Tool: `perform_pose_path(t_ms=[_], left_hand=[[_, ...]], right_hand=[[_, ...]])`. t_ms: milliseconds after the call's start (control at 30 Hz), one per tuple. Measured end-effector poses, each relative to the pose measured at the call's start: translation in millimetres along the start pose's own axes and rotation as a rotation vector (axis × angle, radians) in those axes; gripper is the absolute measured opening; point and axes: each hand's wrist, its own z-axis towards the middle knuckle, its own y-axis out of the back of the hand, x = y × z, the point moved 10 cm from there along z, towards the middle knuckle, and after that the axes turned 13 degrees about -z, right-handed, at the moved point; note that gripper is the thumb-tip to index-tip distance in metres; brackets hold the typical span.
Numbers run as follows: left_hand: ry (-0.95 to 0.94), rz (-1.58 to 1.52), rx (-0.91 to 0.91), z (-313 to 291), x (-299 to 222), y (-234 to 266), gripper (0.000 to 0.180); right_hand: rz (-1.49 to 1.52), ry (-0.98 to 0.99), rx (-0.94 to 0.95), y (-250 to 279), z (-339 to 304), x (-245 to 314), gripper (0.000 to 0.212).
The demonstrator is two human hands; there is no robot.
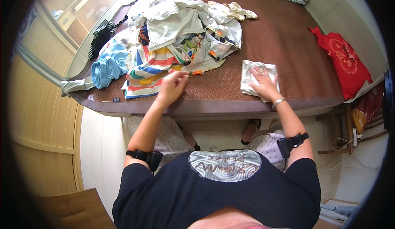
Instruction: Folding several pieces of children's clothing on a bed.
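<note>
A folded white garment (pixel 247 84), near right on the brown mat (pixel 294 60), is touched by the right hand (pixel 265 84), fingers spread; beside striped cloth (pixel 142 81), left, the left hand (pixel 172 88) is curled, any pinch unclear.

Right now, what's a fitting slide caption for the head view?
Right hand flat on a folded white cloth, left hand at the edge of a clothes heap.

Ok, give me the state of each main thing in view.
White cloth: folded into a block
Right hand: open, resting on that cloth
Left hand: fingers curled, grip unclear
Multicolour striped garment: unfolded, rumpled
White top: loosely spread, creased
Light blue elastic-waist bottoms: bunched up
Black striped garment: bunched up
Red bag: lying down, contents hidden
</note>
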Motion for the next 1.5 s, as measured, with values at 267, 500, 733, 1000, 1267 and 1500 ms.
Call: perform_pose_path(t_ms=[267, 500, 733, 1000, 1267, 1500], left_hand=[[-0.123, 0.429, -0.271, 38.0, -4.5, 93.9, 0.025], [-0.185, 0.674, -0.369, 82.7, 9.4, 96.0, 0.023], [-0.546, 0.404, -0.301, 58.3, -65.7, 49.1, 0.015], [-0.209, 0.084, 0.725, -26.8, -63.2, -76.6, 0.027], [-0.309, 0.827, 0.013, 47.7, -31.8, 21.8, 0.023], [0.220, 0.726, -0.106, 67.6, 39.9, 55.5, 0.032]], right_hand=[[0.623, -0.416, -0.891, 33.1, -189.9, -168.6, 0.028], [1.239, -1.192, 0.675, -278.2, -456.8, -99.1, 0.037], [1.521, -1.273, 0.497, -319.9, -472.7, -101.5, 0.033], [1.530, -1.303, 0.487, -322.5, -489.8, -112.6, 0.028], [1.530, -1.331, 0.533, -339.6, -522.6, -123.9, 0.023], [1.264, -1.263, 0.722, -292.8, -504.1, -188.6, 0.019]])
